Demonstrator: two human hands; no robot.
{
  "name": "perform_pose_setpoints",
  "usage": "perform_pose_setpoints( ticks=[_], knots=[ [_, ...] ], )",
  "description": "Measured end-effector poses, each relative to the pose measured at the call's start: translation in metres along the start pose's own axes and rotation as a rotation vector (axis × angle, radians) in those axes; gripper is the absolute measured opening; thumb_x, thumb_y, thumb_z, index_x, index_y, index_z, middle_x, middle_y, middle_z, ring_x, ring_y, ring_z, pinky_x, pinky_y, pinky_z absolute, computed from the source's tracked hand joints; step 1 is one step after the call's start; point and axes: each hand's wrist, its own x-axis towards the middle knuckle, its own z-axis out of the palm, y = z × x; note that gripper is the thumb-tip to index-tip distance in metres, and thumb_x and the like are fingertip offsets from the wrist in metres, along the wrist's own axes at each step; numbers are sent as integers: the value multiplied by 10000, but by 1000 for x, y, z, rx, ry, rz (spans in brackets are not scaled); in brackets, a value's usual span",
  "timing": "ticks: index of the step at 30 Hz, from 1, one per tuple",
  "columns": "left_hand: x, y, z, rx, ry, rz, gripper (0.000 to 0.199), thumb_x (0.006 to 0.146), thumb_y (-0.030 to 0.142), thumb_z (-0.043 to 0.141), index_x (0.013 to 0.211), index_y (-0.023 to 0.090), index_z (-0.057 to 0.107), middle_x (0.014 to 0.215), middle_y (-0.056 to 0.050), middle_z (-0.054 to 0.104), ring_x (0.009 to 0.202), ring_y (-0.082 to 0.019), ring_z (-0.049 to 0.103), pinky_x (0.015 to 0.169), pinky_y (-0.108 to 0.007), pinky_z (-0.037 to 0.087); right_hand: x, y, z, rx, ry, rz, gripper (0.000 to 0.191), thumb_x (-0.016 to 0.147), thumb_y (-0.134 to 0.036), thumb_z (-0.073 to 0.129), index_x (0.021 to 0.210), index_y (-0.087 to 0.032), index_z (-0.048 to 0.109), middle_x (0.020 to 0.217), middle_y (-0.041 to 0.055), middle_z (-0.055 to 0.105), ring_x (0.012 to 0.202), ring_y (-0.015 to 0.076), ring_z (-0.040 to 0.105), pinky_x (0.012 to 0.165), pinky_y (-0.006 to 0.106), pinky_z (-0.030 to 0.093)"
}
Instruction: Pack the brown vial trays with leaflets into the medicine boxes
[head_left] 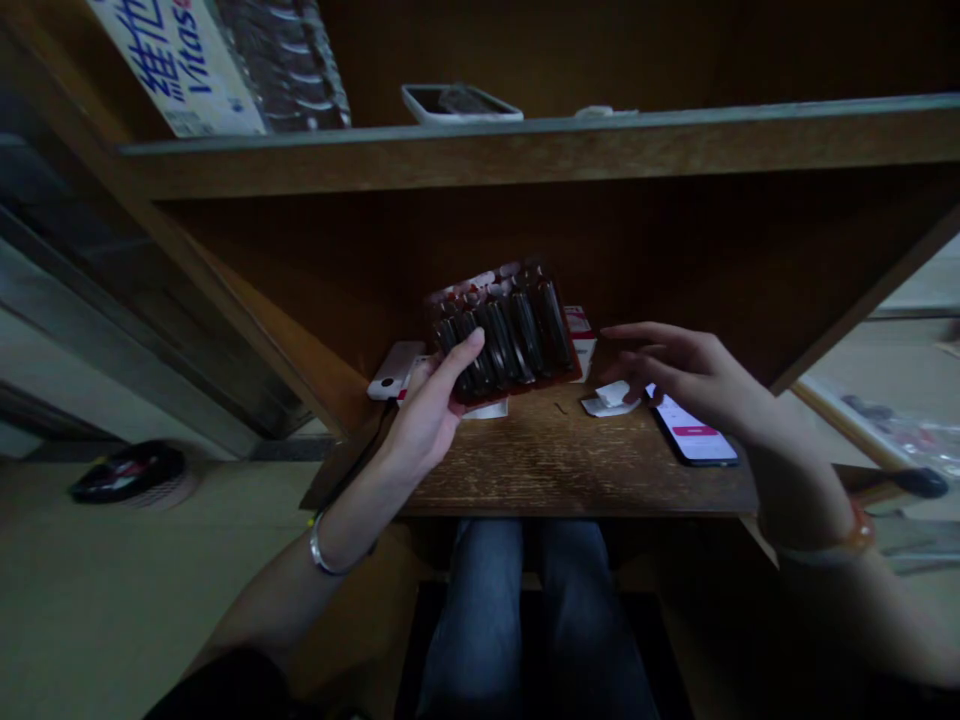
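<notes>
Blister pack (502, 335): on the desk (570, 470), beneath the fingers of the left hand (424, 410). Small device (394, 372): on the desk, just left of those fingers. Carton (579, 340): behind the blister pack's right end, right of those fingers. Paper scrap (611, 398): on the desk, below the fingers of the right hand (690, 375). Phone (694, 430): on the desk, beneath those fingers, right of the scrap. Second phone (459, 102): on the shelf (525, 150), beyond all fingers. Bottle pack (285, 60): left of it.

Dim view; shelf underside (480, 240) deep in shadow; edges warped; detail seemingly soft.
</notes>
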Motion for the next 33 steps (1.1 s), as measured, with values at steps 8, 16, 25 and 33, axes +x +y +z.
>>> perform_pose_setpoints(
  ticks=[8,16,25,33],
  knots=[
    [-1,-3,-2,2,-12,-8,269,753,364,806,964,208,746,1049,-26,774,1030,-238,710,797,-337,618,36,97,-15,-799,-223,374,414,896,-275,565,1263,-101,644,1234,228,675,1120,353,664,915,442,534],
    [-5,0,-1,21,-22,-38,285,762,361,800,991,200,745,1077,-39,768,1068,-233,700,868,-325,594,42,109,-4,-736,-336,368,532,769,-79,626,1289,-182,653,1230,128,704,1142,285,668,935,328,542],
    [-10,1,2,18,-100,-70,257,771,353,794,960,182,765,1012,-29,779,1056,-221,701,1000,-347,529,37,78,-5,-455,-341,222,285,848,-214,568,1099,-186,700,1062,95,734,968,235,688,827,328,560],
    [-10,1,3,47,-83,-102,290,757,362,789,978,177,758,999,-31,777,1019,-219,703,919,-346,559,18,21,-6,373,-292,163,234,846,-433,708,865,-215,626,752,-12,599,599,102,516,553,231,423]
  ],
)
